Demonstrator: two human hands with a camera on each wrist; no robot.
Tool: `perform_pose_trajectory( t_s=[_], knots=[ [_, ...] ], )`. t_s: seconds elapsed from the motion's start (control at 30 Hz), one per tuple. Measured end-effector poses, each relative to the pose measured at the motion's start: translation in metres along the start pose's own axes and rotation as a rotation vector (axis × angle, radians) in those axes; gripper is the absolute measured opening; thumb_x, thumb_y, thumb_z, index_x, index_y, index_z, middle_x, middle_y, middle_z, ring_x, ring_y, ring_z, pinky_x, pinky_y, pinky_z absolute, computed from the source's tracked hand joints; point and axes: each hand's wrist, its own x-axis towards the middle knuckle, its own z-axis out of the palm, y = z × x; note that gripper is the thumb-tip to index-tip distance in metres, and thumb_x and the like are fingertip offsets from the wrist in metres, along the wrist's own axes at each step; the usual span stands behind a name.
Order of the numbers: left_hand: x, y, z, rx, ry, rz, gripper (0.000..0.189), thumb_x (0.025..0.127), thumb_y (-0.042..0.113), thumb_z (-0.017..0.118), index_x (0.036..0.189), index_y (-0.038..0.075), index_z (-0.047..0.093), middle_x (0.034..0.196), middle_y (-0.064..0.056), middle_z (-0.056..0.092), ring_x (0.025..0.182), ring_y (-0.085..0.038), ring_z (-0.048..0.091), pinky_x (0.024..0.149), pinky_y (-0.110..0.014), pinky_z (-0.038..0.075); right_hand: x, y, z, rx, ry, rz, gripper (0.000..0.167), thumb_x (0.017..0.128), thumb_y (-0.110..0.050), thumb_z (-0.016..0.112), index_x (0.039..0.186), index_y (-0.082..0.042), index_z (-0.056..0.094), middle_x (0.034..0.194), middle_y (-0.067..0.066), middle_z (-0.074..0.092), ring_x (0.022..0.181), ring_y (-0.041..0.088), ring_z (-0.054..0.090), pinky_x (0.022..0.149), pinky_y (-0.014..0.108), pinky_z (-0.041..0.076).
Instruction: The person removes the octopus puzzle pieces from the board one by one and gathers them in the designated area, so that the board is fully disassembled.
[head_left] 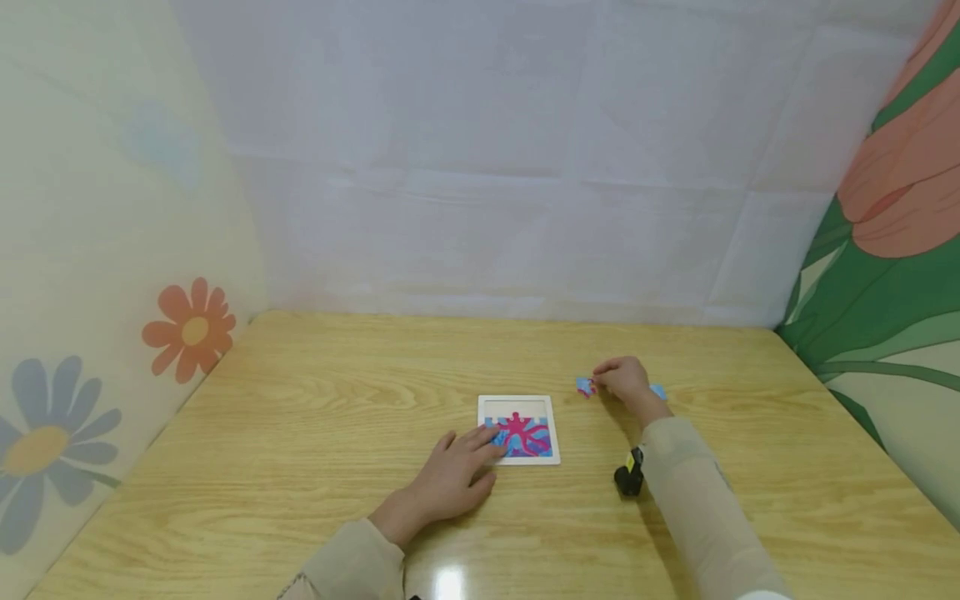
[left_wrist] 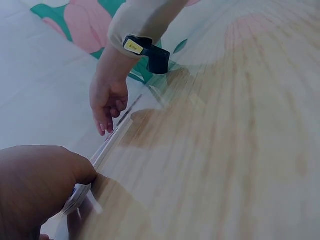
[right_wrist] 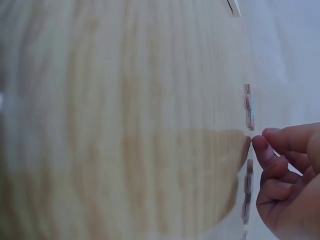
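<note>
A white-framed jigsaw tray (head_left: pixel 557 433) lies on the table, its lower part filled with a pink octopus picture on blue and its upper strip bare. My left hand (head_left: pixel 452 475) rests on the tray's left side with fingers extended over the picture. Up and to the right, my right hand (head_left: pixel 626 379) reaches down beside a loose blue-and-pink jigsaw piece (head_left: pixel 586 387). Thumb and index fingertips (right_wrist: pixel 270 131) are close together at the table, between two loose pieces, with nothing visible between them. Another blue piece (head_left: pixel 657 392) is partly hidden behind the right hand.
The wood-grain table (head_left: pixel 337 383) meets a white cloth backdrop (head_left: pixel 480 208) at its far edge. Flower-printed panels (head_left: pixel 907 200) stand on both sides. A black wrist camera (head_left: pixel 630 472) with a yellow label sticks out from the right sleeve.
</note>
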Motion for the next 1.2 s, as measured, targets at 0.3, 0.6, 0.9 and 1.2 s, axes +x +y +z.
perform_pose_trajectory(
  t_s=[0.3,0.6,0.9,1.2],
  knots=[
    [0.000,0.000,-0.002,0.042,-0.006,0.017,0.034,0.083,0.020,0.052,0.115,0.009,0.054,0.129,-0.011,0.040,0.119,-0.028,0.033,0.089,-0.057,0.021,0.053,0.073,0.007,-0.093,0.029,-0.054,0.013,0.070,-0.025,0.070,0.079,-0.016,0.069,0.071,0.000,0.063,0.058,0.012,0.055,0.050,0.025,0.043],
    [0.002,0.002,-0.004,0.069,-0.060,0.008,0.041,0.085,0.022,0.050,0.124,0.008,0.047,0.131,-0.011,0.037,0.120,-0.026,0.031,0.090,-0.056,0.021,-0.048,-0.071,0.005,-0.003,-0.043,-0.073,0.021,0.079,-0.006,0.060,0.093,0.009,0.061,0.084,0.016,0.062,0.070,0.021,0.057,0.062,0.031,0.046],
    [0.005,0.004,-0.003,0.122,-0.073,0.030,0.043,0.088,0.024,0.046,0.128,0.010,0.044,0.131,-0.013,0.035,0.119,-0.029,0.030,0.089,-0.057,0.021,-0.106,-0.141,0.009,0.066,-0.146,-0.126,0.023,0.080,0.000,0.057,0.097,0.016,0.055,0.076,0.011,0.059,0.062,0.017,0.051,0.056,0.029,0.043],
    [0.008,0.004,0.004,0.126,-0.048,0.022,0.044,0.088,0.029,0.046,0.127,0.009,0.044,0.132,-0.014,0.032,0.120,-0.031,0.027,0.089,-0.058,0.020,-0.105,-0.120,0.027,0.103,-0.176,-0.060,0.025,0.079,-0.005,0.060,0.099,0.009,0.058,0.081,0.007,0.061,0.065,0.016,0.054,0.058,0.031,0.045]
  ],
)
